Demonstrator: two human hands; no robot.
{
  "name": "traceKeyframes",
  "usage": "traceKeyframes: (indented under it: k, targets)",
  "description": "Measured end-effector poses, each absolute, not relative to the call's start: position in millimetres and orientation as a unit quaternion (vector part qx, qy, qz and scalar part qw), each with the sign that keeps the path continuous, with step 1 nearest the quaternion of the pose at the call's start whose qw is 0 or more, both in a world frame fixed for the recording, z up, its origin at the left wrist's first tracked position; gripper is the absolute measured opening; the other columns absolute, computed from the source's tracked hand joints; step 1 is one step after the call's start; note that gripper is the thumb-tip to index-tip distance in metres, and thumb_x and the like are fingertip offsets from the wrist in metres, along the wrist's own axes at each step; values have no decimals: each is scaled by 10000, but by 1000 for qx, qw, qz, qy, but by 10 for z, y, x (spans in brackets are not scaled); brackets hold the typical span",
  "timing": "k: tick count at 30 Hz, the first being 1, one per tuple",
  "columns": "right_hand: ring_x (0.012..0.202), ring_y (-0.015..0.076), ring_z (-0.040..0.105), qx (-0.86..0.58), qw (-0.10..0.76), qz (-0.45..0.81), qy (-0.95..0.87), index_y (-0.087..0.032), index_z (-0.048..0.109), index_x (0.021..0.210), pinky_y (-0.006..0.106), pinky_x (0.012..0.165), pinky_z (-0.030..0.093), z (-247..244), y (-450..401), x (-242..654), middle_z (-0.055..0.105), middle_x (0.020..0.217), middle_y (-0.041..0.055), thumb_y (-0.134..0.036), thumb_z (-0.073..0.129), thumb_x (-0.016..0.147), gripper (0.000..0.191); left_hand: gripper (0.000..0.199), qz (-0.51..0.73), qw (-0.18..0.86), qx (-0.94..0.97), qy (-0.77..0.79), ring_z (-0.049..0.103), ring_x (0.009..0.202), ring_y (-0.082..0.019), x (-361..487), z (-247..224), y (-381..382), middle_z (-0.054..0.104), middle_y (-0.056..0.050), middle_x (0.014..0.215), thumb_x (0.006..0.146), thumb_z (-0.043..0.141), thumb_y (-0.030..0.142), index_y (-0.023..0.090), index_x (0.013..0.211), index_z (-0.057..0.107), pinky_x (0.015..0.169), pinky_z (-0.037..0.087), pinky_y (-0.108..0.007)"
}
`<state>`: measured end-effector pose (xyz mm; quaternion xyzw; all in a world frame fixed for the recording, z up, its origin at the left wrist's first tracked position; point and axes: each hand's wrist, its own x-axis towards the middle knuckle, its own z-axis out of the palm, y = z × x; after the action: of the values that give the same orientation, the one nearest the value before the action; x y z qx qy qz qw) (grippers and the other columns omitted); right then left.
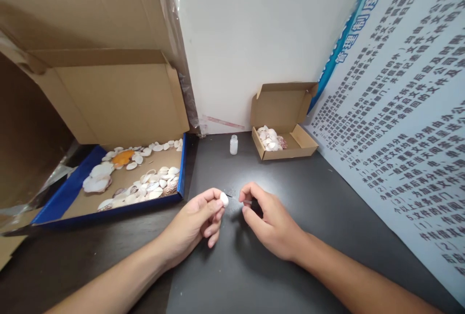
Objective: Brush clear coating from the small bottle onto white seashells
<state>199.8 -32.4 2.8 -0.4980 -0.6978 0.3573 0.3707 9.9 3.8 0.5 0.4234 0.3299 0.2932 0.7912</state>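
Note:
Between the thumb and fingertips of my left hand (201, 219) is a small white seashell (224, 200). My right hand (271, 222) faces it from the right, fingers curled round a thin, pale, rod-like tool (247, 202). The tool's narrow dark tip points left, close to the shell; whether it touches cannot be made out. Both hands are just above the dark table (218, 280). Past them stands a small clear bottle (233, 145) of white contents, upright.
To the left lies an open blue-edged cardboard box (183, 168) with many white and brown shells and an orange one. A smaller open cardboard box (288, 154) with shells stands at the back right. A white panel (254, 38) and a printed poster (399, 110) bound the table.

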Motion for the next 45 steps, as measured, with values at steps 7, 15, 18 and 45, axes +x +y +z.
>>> traceKeyframes:
  k: [7, 15, 18, 45]
  targets:
    - [685, 136, 439, -446, 398, 358, -717, -212, 441, 879, 251, 622, 357, 70, -351, 2013, 478, 758, -20, -70, 409, 781, 175, 136, 290, 796, 419, 327, 298, 409, -26, 91, 23, 31, 427, 72, 635, 903, 559, 290, 187, 843, 492, 377, 397, -150]
    - [676, 133, 433, -452, 374, 373, -719, -217, 433, 903, 258, 632, 347, 33, -340, 2001, 480, 767, -25, -86, 402, 817, 159, 177, 291, 779, 444, 334, 252, 425, -40, 108, 20, 18, 357, 96, 548, 867, 616, 312, 195, 860, 483, 395, 363, -145]
    - [656, 133, 420, -478, 363, 370, -709, -219, 441, 941, 258, 614, 333, 35, -340, 2008, 474, 750, -31, -117, 402, 856, 138, 193, 292, 761, 473, 333, 229, 416, -41, 110, -38, 19, 326, 110, 517, 885, 605, 352, 198, 887, 489, 394, 341, -145]
    - [591, 134, 392, -452, 409, 356, -708, -215, 482, 859, 258, 562, 324, 110, -365, 2057, 434, 667, -33, -213, 375, 881, 109, 261, 293, 672, 589, 340, 306, 438, -40, 75, -100, 14, 376, 91, 643, 906, 556, 454, 209, 894, 469, 422, 275, -187]
